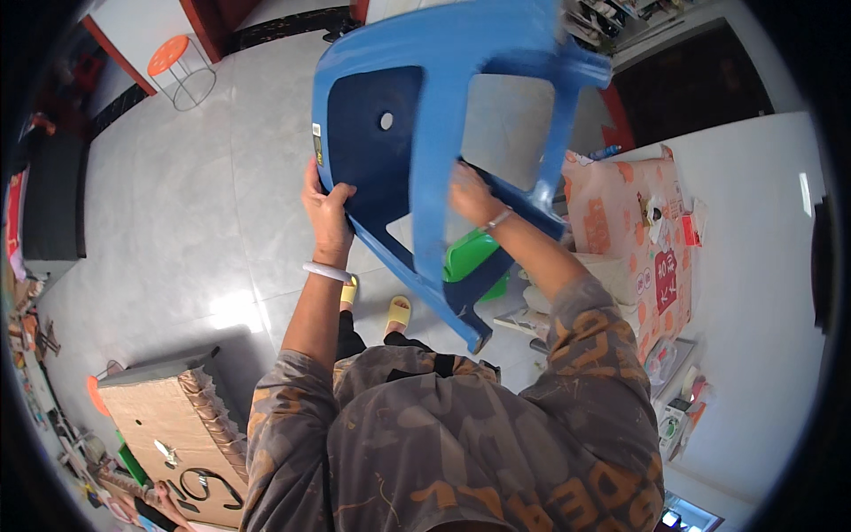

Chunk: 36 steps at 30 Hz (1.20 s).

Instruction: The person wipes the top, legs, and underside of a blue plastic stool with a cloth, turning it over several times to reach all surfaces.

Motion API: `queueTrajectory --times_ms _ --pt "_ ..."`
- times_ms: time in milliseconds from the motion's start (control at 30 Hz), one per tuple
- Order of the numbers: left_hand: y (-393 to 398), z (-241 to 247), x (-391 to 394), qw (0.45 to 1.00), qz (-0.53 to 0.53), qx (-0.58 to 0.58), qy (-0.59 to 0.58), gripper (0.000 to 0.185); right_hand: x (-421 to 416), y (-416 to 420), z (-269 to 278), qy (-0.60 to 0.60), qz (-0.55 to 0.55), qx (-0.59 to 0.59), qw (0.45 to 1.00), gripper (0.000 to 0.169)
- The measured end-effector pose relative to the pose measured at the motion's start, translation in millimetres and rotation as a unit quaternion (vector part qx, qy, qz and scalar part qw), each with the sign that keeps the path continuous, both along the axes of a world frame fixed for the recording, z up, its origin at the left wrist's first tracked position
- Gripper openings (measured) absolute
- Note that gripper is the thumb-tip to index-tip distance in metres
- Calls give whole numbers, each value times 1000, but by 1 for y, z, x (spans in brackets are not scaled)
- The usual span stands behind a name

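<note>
A blue plastic stool is held up in front of me, tilted so its legs and the hollow underside show. My left hand grips its left edge, the thumb over the rim near a small label. Inside the openings of the frame, my right hand is at a bar on the right side, slightly blurred, its fingers partly hidden. A green plastic object shows behind the stool's lower part.
A table with a patterned pink cloth stands at the right. An orange round stool is at the upper left. At the lower left is a low table with a tan cover; another person's legs show beside it.
</note>
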<state>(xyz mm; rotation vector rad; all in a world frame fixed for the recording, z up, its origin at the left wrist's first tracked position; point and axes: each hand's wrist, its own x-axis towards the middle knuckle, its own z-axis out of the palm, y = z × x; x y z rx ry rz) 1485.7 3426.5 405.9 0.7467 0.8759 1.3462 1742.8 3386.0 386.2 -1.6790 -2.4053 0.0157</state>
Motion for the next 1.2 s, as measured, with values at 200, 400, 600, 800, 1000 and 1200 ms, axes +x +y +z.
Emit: queueTrajectory --times_ms 200,400,600,800,1000,1200 --pt "2 -11 -2 999 -3 37 -2 62 -69 34 -2 233 -90 -212 945 18" --pt "27 -15 -17 994 -28 68 76 69 -62 34 74 259 96 -204 939 32" --pt "47 11 -39 991 41 108 66 56 11 -40 103 -72 -117 -81 987 17" --pt "55 8 -33 989 116 72 53 54 -91 -82 99 177 -73 -168 967 25" --pt "66 1 -48 989 62 99 86 35 -122 -92 130 500 -119 -268 815 28" --pt "71 -3 -56 993 54 102 28 30 -115 -53 153 510 -167 -129 834 28"
